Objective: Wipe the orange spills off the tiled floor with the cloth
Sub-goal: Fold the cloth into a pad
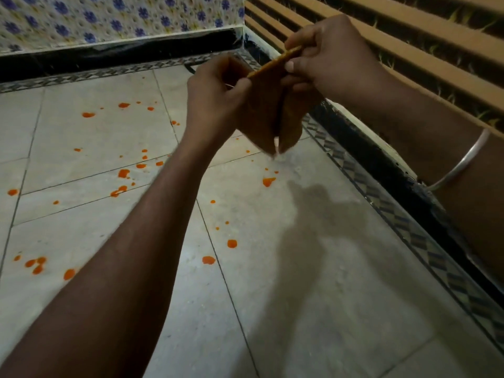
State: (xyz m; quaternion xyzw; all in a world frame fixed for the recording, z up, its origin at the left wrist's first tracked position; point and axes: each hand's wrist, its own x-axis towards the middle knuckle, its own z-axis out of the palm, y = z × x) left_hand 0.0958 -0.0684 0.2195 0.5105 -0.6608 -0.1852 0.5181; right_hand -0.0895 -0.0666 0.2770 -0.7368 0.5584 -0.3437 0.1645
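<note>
Brown, thin cloth [268, 115] is hanging above the pale tiled floor [313, 282], both hands pinching its top edge, left hand [218, 96] and right hand [324, 54] close together; folding it into a flat pad should help in lifting the scattered orange spills [268, 181] rather than smearing them.

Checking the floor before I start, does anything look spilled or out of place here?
Yes. Orange spills dot the tiled floor, mostly left of centre, with scattered drops towards the middle. None look wiped yet: both hands, left and right, hold the cloth above the floor.
</note>
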